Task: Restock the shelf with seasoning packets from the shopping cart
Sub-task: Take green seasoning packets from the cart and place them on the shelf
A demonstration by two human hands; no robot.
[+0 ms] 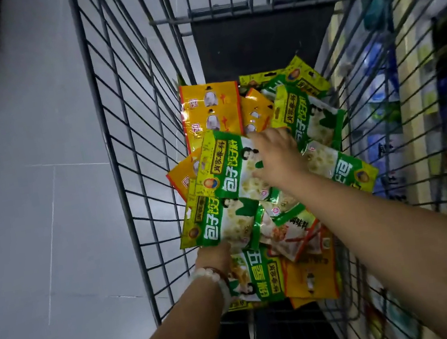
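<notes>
Several green-and-white and orange seasoning packets lie heaped in the wire shopping cart [116, 163]. My right hand [275, 155] reaches deep into the heap and grips a green packet [227, 165] at its right edge, fingers over its face. My left hand [215, 255], with a bead bracelet on the wrist, holds the lower edge of another green packet [222, 222] nearer to me; its fingers are hidden under that packet. Orange packets [210, 110] lie at the far left of the heap.
Store shelving [440, 105] stocked with goods runs along the right side of the cart, blurred. Grey tiled floor [33, 214] lies to the left. A dark panel [260, 40] forms the cart's far end.
</notes>
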